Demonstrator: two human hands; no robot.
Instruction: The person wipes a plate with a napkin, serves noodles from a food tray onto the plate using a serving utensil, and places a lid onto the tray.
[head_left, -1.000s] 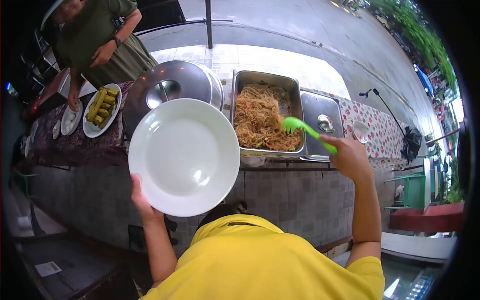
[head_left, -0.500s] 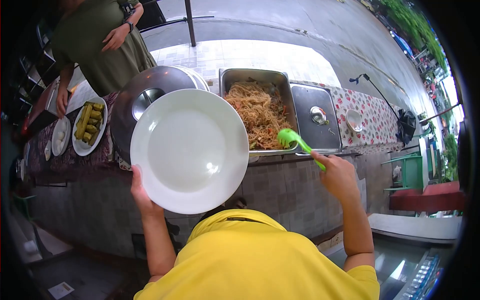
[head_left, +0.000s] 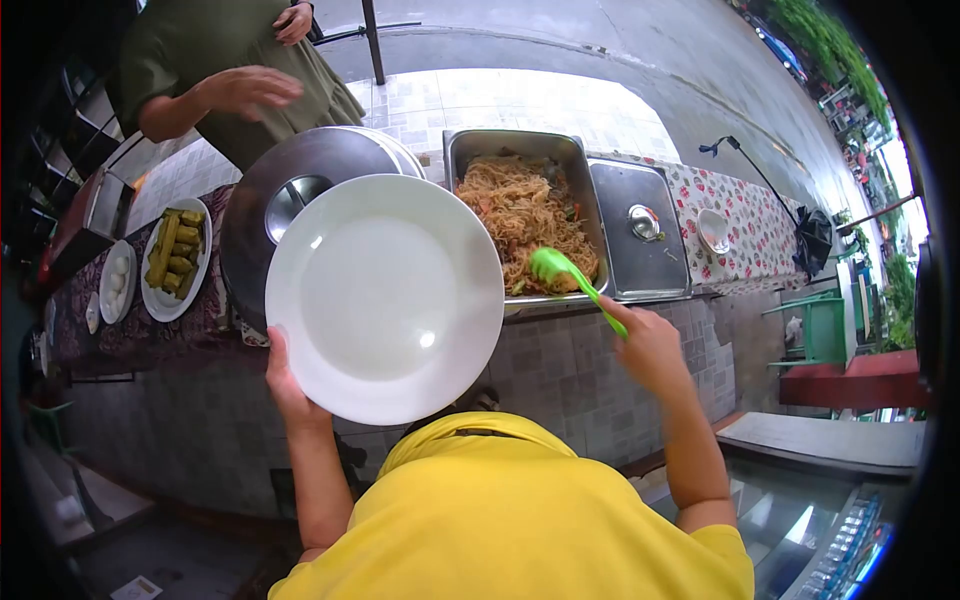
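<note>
My left hand (head_left: 289,385) grips a large white plate (head_left: 385,300) by its lower left rim, the thumb along the edge. Nothing lies on the plate. In my right hand (head_left: 645,345) is the handle of a bright green pasta spoon (head_left: 572,275) with a toothed head. That head is over the near part of the noodles (head_left: 520,205), at the front of a deep metal tray (head_left: 600,215); whether it touches them I cannot tell. The noodles are thin and brown, with bits of vegetable. My left fingers are mostly hidden beneath the plate.
Beside the tray is a metal lid (head_left: 640,255). A white bowl (head_left: 713,231) stands on the patterned tablecloth (head_left: 690,190). Left are a big round lid (head_left: 250,215), a dish of leaf-wrapped rolls (head_left: 175,262) and a dish of eggs (head_left: 117,283). A person in green (head_left: 205,50) stands across the table.
My right hand and the pasta spoon have moved left, the spoon's head now further over the noodles. The plate is nearly still. The person opposite has raised a hand from the table.
</note>
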